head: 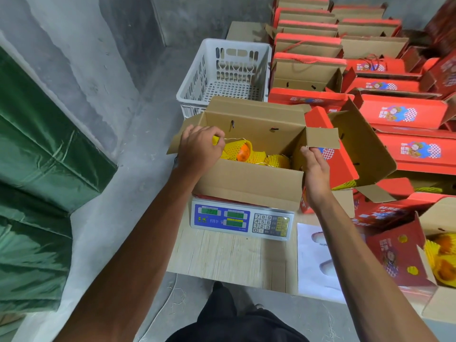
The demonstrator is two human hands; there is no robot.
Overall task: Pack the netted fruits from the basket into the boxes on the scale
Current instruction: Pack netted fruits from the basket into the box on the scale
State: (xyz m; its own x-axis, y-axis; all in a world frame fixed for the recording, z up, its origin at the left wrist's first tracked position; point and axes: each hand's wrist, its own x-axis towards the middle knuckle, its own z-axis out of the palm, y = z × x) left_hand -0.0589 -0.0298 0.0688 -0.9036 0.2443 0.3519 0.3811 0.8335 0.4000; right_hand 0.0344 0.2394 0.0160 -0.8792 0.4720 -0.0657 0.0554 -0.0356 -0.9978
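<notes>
Two hands reach over one open cardboard box (249, 183) that sits on a digital scale (243, 219). The left hand (199, 146) is curled over the box's left edge, its fingers pinching a bit of yellow foam netting (216, 140) from which a thin pale strand runs into the box. The right hand (315, 169) is released, fingers straight, touching the box's right corner just below a raised side flap (322, 138).

Inside the box lie netted fruits (243, 153): one shows bare orange skin through its yellow mesh sleeve, and at least two more yellow-netted lumps lie to its right; the box's near wall hides the rest, so I cannot count them fully.

The scale is white with a blue panel, three green displays and a grey keypad. It stands on a pale wood-grain table (229, 257), with a white printed sheet (315, 262) lying to its right.

Behind the box stands one white perforated plastic basket (222, 77), no fruit showing in it. To the right, many red printed gift boxes (399, 112) with brown corrugated insides crowd the space in rows, too many to count; a few nearer ones show yellow netting. Green glossy sheeting (37, 156) covers a bulky shape at left, against a rough grey concrete wall and floor (103, 223).
</notes>
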